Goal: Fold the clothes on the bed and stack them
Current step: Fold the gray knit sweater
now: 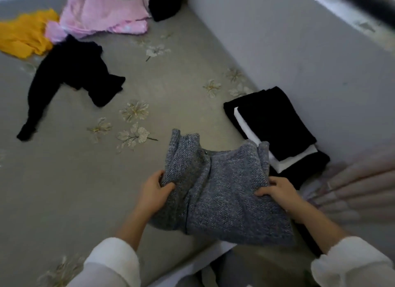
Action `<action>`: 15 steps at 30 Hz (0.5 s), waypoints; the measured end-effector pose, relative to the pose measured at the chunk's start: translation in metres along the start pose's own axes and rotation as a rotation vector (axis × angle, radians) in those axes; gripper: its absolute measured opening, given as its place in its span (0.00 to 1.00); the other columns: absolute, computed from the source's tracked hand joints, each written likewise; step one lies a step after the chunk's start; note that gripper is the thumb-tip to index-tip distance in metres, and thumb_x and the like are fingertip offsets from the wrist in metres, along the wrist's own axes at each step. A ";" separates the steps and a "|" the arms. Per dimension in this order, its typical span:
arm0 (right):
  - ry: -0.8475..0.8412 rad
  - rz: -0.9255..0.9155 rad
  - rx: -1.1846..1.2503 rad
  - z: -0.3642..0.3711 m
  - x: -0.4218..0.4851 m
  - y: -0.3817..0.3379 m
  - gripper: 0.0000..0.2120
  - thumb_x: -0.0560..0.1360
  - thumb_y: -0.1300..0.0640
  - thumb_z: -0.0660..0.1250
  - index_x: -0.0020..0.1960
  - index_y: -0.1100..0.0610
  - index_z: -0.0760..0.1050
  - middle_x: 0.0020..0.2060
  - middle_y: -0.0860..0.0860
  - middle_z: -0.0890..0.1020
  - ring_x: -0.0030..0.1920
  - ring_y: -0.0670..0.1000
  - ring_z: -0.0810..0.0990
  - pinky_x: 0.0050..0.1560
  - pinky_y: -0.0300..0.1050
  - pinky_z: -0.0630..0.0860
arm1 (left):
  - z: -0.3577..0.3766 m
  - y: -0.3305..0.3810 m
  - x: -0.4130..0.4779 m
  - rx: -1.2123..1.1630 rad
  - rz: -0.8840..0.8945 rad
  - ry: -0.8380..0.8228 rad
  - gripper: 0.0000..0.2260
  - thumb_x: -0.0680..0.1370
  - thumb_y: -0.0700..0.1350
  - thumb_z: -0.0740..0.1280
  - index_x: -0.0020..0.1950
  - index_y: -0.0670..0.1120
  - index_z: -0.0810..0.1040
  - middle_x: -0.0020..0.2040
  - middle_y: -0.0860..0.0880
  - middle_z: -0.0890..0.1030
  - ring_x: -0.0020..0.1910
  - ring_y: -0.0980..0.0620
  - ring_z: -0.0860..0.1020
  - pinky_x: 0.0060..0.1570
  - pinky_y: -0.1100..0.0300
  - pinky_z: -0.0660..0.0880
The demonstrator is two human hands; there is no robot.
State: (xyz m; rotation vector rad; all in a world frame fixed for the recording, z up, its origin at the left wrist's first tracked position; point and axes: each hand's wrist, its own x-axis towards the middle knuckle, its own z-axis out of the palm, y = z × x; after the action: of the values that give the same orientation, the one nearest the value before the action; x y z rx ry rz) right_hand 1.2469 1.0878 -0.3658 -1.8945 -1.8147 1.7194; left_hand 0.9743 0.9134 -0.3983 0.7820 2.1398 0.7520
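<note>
On bed [85, 179], near edge: knit [220, 190], clutched by left grip [152, 192] and right grip [280, 190]; folded stack [273, 120] just beside.

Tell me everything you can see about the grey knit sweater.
The grey knit sweater is a chunky, speckled blue-grey knit, partly folded and bunched, at the near edge of the bed. The left hand grips its left side, the right hand its right. Its far right corner overlaps the folded black-and-white stack.

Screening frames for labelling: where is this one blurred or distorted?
Head view: smear streaks the pale fabric at the right edge; the dark bar top right is defocused; lighting is flat, no hard shadows; grey knit sweater, left hand and right hand look sharp.
</note>
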 end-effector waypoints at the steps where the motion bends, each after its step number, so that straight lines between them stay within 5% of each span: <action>1: 0.033 0.005 0.029 -0.011 -0.002 0.003 0.08 0.68 0.65 0.74 0.47 0.61 0.81 0.43 0.54 0.84 0.44 0.56 0.82 0.45 0.47 0.77 | 0.005 0.014 0.007 0.034 0.036 0.003 0.12 0.75 0.44 0.69 0.58 0.47 0.76 0.48 0.50 0.79 0.44 0.51 0.77 0.42 0.59 0.69; 4: 0.125 -0.005 0.112 -0.047 -0.001 0.009 0.09 0.65 0.65 0.75 0.45 0.61 0.81 0.42 0.54 0.85 0.43 0.55 0.83 0.47 0.50 0.79 | 0.019 0.060 0.030 0.142 0.143 0.021 0.14 0.75 0.46 0.69 0.60 0.47 0.77 0.51 0.48 0.82 0.45 0.49 0.78 0.42 0.58 0.71; 9: 0.192 -0.067 0.265 -0.110 0.014 0.006 0.09 0.66 0.67 0.75 0.44 0.59 0.81 0.40 0.50 0.84 0.39 0.49 0.83 0.35 0.39 0.75 | 0.043 0.144 0.075 0.247 0.280 0.078 0.13 0.77 0.47 0.67 0.61 0.49 0.75 0.45 0.50 0.80 0.39 0.51 0.75 0.38 0.56 0.72; 15: 0.327 -0.102 0.429 -0.173 0.054 0.000 0.09 0.67 0.66 0.75 0.45 0.57 0.81 0.41 0.50 0.85 0.41 0.51 0.83 0.39 0.44 0.76 | 0.077 0.252 0.146 0.284 0.384 0.124 0.10 0.78 0.47 0.65 0.58 0.50 0.76 0.44 0.50 0.78 0.39 0.51 0.73 0.41 0.54 0.73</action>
State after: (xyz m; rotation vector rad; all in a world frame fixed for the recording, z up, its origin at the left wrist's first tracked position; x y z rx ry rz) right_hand 1.3473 1.2346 -0.3325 -1.7425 -1.2805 1.5033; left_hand 1.0274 1.2007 -0.3256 1.3550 2.2653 0.7086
